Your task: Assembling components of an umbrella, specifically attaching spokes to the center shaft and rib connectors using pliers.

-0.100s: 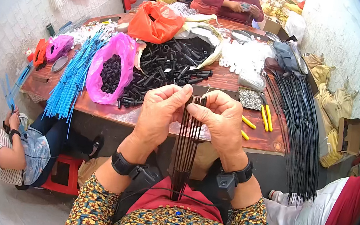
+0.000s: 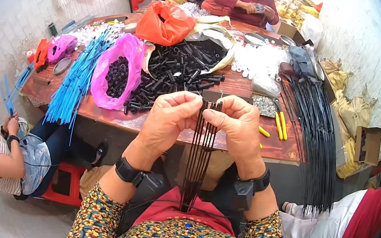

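Observation:
Between my hands, at the near edge of the table, hangs a bundle of thin black rods (image 2: pixel 200 155), their lower ends reaching down to the red apron (image 2: pixel 171 214) at my lap. My left hand (image 2: pixel 169 116) pinches at the bundle's top with thumb and forefinger. My right hand (image 2: pixel 234 123) closes thumb and fingers on the top ends from the other side. Any small part at the fingertips is too small to make out. Just beyond my hands lie many black plastic tubes (image 2: pixel 186 64), spilling from a white sack (image 2: pixel 227 55).
Left on the table are a pink bag (image 2: pixel 132 78) of small black parts and blue rods (image 2: pixel 75 82). To the right lie yellow-handled pliers (image 2: pixel 280 125), a tray of small metal parts (image 2: pixel 264 105), white pieces (image 2: pixel 256 60) and long black rods (image 2: pixel 312 142). People sit on both sides and opposite.
My hands stay pinched at the top of the black rods, and the rods sit slightly further right. The left thumb has drawn a little lower.

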### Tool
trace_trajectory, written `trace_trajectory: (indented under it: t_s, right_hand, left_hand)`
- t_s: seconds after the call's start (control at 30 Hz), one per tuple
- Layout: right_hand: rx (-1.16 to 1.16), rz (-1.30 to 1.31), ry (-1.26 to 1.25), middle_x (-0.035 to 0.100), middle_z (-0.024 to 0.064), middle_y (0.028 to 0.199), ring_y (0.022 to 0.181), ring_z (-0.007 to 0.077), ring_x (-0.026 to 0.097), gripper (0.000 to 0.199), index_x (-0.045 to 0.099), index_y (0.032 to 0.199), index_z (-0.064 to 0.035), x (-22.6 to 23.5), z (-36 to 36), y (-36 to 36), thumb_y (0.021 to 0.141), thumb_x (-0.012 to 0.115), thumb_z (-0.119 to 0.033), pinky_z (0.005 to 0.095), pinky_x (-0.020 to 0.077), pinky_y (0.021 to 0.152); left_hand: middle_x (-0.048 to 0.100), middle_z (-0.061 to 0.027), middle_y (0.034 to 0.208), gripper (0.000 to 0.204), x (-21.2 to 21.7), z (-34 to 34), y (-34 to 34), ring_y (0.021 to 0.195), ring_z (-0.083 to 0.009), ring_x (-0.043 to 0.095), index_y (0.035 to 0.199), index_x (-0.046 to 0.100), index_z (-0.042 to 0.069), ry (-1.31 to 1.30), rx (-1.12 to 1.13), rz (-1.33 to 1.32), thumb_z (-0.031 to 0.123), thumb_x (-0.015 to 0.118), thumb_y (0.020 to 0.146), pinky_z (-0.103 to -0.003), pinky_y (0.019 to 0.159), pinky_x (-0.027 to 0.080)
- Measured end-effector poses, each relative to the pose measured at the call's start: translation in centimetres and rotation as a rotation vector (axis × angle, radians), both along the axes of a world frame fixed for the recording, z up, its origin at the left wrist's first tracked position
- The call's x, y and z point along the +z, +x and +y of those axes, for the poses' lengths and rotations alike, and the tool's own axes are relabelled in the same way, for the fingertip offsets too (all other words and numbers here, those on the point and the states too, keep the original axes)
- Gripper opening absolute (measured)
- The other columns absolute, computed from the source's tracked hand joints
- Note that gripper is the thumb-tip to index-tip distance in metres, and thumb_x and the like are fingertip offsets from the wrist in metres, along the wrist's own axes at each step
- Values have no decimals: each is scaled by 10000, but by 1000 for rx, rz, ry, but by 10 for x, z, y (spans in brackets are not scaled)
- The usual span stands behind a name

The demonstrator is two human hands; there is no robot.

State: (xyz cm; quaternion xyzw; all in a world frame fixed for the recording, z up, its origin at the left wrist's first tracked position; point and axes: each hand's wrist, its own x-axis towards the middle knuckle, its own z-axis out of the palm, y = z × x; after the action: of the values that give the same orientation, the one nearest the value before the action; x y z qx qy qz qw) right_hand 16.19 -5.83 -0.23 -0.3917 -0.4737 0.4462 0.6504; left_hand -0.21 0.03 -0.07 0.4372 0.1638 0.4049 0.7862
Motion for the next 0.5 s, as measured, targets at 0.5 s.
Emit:
trace_trajectory:
  t_s: [0.5]
  right_hand:
    - [270, 212, 17, 687, 82, 809, 683, 149, 659, 121, 669, 889, 13, -4, 13, 6, 798, 743, -16, 270, 544, 648]
  left_hand:
    - [653, -24, 909, 177, -6, 4, -1, 824, -108, 618, 1039, 639, 2, 16, -67, -87, -1, 630, 863, -255, 777, 520]
